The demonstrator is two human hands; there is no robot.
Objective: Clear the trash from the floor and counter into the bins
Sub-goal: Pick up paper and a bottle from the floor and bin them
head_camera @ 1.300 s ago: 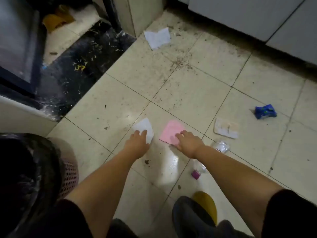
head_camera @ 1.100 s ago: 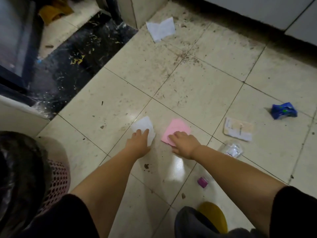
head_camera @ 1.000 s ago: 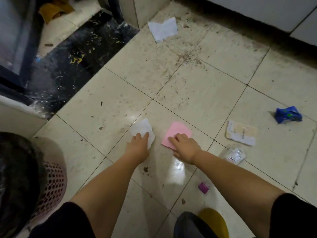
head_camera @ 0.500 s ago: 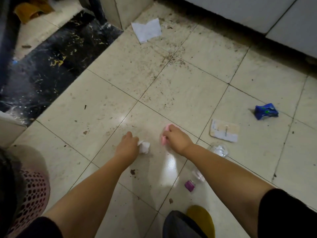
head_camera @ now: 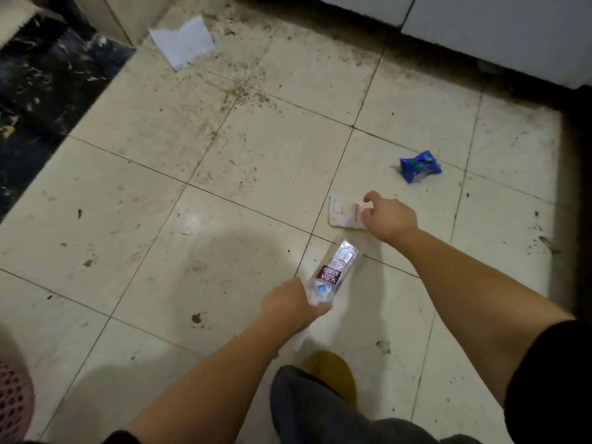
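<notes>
A clear plastic soda bottle (head_camera: 337,266) with a dark red label lies tilted on the tiled floor. My left hand (head_camera: 290,305) is closed around its near end. My right hand (head_camera: 389,216) is further out, its fingers pinching the right edge of a flat beige card (head_camera: 340,213) on the floor. A sliver of pink shows under those fingers. A crumpled blue wrapper (head_camera: 420,166) lies beyond the right hand. A white sheet of paper (head_camera: 182,41) lies far off at the upper left.
The rim of a pink mesh basket (head_camera: 12,398) shows at the bottom left edge. White cabinet fronts (head_camera: 480,30) run along the top right. A dark marble strip (head_camera: 35,91) borders the left. My yellow slipper (head_camera: 331,368) is at the bottom centre.
Both hands crumpled up the white tissue and pink paper, then moved right. The left hand now grips the bottle and the right hand has reached the beige card.
</notes>
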